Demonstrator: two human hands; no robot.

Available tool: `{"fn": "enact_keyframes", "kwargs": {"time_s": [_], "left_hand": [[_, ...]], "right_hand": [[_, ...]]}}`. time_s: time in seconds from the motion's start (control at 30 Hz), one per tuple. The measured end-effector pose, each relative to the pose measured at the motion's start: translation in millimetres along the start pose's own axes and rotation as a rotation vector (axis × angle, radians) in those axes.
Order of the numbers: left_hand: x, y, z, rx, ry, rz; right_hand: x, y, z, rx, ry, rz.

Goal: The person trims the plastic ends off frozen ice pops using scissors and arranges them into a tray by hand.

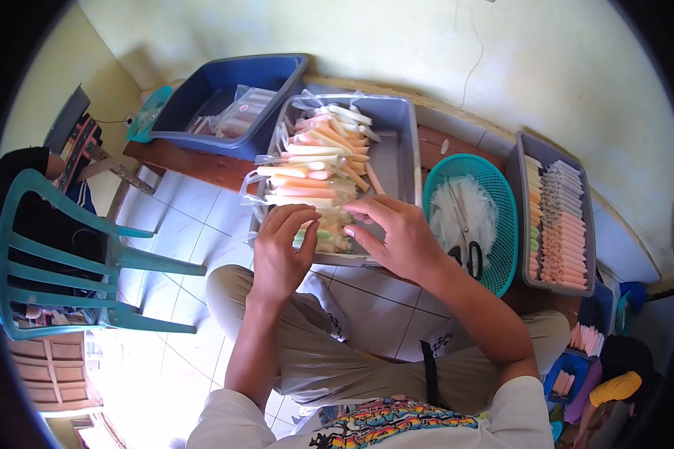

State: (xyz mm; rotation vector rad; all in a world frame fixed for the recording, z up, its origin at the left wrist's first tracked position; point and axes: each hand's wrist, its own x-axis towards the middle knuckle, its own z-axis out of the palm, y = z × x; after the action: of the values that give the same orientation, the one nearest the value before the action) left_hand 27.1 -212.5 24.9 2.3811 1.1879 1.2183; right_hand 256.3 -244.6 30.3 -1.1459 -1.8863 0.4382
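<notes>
My left hand (pixel 283 238) is over the front left of a grey bin (pixel 406 142), its thumb and fingertips drawn together in a pinch. Whatever lies between them is too small to make out. Facing it, my right hand (pixel 401 238) hovers over the same bin, thumb apart from the bent forefinger, with no held thing visible. Beneath and beyond both hands lie many slim filled plastic tubes (pixel 307 170), orange, white and pink, some bundled in clear bags. A green tube (pixel 320 234) shows between the hands.
A teal basket (pixel 508 224) on the right holds clear plastic pieces (pixel 457 206) and black-handled scissors (pixel 468 243). Beyond it, another grey bin (pixel 588 224) holds rows of tubes. A blue bin (pixel 202 90) with bagged items stands left. A green chair (pixel 60 262) and another person (pixel 614 389) flank me.
</notes>
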Motion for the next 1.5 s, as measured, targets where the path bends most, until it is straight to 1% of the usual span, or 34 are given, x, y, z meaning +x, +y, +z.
{"fn": "enact_keyframes", "kwargs": {"time_s": [0.17, 0.43, 0.5, 0.57, 0.7, 0.8, 0.87, 0.9, 1.0, 1.03, 1.1, 1.17, 1.23, 1.3, 1.33, 1.37, 1.4, 1.43, 1.5], "left_hand": [[-18.1, -17.3, -19.7, 0.097, -0.006, -0.064], [-32.8, -34.2, -28.0, 0.115, -0.052, -0.107], [-34.0, -35.4, -25.7, 0.107, -0.057, -0.118], [-33.1, -35.5, -24.3, 0.113, -0.062, -0.144], [-29.9, -32.7, -20.3, 0.133, -0.067, -0.104], [-23.8, -25.2, -17.6, 0.13, -0.058, -0.03], [-13.4, -14.3, -16.0, 0.072, -0.031, 0.057], [-8.6, -11.8, -12.8, 0.067, -0.032, 0.064], [14.1, 6.5, 2.4, -0.079, -0.036, 0.208], [20.2, 14.0, 7.5, -0.087, -0.04, 0.222], [31.5, 30.3, 20.0, -0.221, -0.056, 0.203], [46.2, 46.6, 34.2, -0.276, -0.056, 0.253], [58.2, 61.8, 48.5, -0.418, -0.181, 0.198], [67.2, 78.4, 63.0, -0.442, -0.184, 0.248], [69.2, 84.9, 71.6, -0.495, -0.2, 0.231], [71.3, 89.8, 80.3, -0.547, -0.217, 0.213], [71.9, 90.7, 91.4, -0.586, -0.227, 0.227], [71.2, 92.5, 102.4, -0.59, -0.237, 0.236], [69.8, 97.9, 122.7, -0.876, -0.356, 0.034]], "right_hand": [[7.4, -2.5, 22.7, 0.02, -0.055, -0.018], [12.6, -3.1, 51.1, -0.012, -0.147, -0.052], [12.6, -4.0, 53.8, -0.01, -0.179, 0.031], [13.0, -4.4, 53.3, -0.006, -0.166, 0.026], [12.8, -7.3, 44.2, 0.005, -0.104, 0.034], [10.4, -10.4, 24.6, 0.018, -0.088, 0.031], [7.2, -8.6, 9.8, 0.014, -0.085, 0.043], [5.1, -8.0, 1.3, 0.013, -0.086, 0.052], [-5.6, -9.5, -35.0, -0.052, -0.074, 0.089], [-8.7, -10.3, -44.8, -0.061, -0.061, 0.094], [-16.0, -9.9, -64.1, -0.12, -0.066, 0.08], [-27.4, -4.3, -84.0, -0.157, -0.057, 0.075], [-40.7, 0.4, -101.9, -0.196, -0.053, 0.07], [-54.1, 4.3, -117.1, -0.128, -0.016, 0.125], [-60.6, 4.3, -125.1, -0.137, -0.002, 0.131], [-67.1, 3.7, -133.1, -0.122, 0.004, 0.193], [-74.0, 3.9, -139.9, -0.103, 0.009, 0.256], [-81.3, 6.0, -145.0, -0.105, 0.021, 0.262], [-93.9, 13.6, -151.5, 0.023, 0.081, 0.372]]}}
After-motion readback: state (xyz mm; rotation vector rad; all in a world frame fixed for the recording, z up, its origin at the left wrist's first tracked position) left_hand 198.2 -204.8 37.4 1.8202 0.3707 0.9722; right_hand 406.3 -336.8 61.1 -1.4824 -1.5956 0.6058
